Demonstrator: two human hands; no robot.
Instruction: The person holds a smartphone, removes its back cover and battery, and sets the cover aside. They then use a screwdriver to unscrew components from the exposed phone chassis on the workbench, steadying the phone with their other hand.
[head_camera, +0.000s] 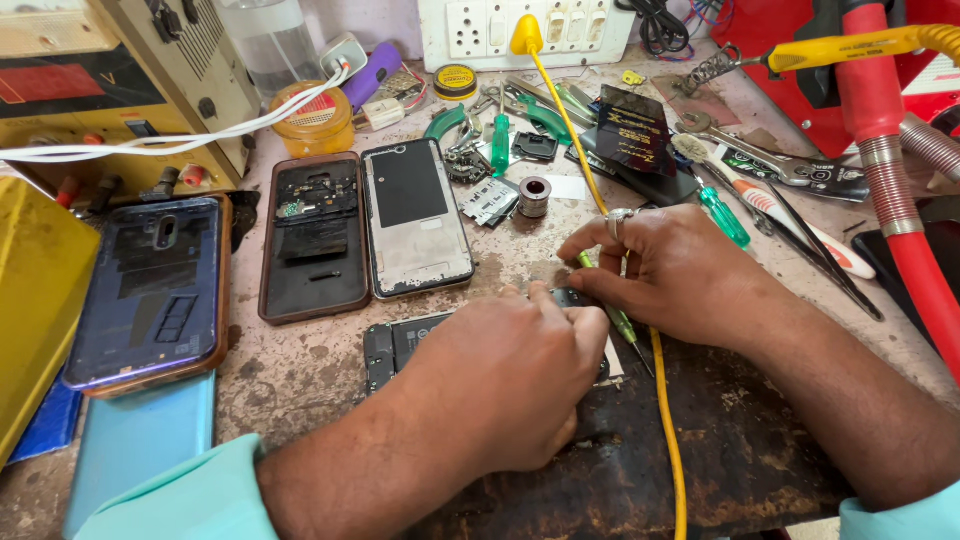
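Note:
My left hand (505, 375) lies over an opened dark phone (395, 345) on the workbench, pressing it down and hiding most of it. My right hand (665, 270), a ring on one finger, pinches a thin green-handled screwdriver (618, 322) whose tip points down toward the phone's right end beside my left fingers. A yellow soldering-iron cable (665, 410) runs under my right hand toward the front edge.
Two opened phone shells (315, 240) (415, 215) and a blue phone back (150, 290) lie at the left. Behind are a solder spool (534, 196), tweezers, green pliers (545, 118), a spanner (770, 165), a toothbrush (800, 225), a power supply (130, 80) and a red hose (900, 200).

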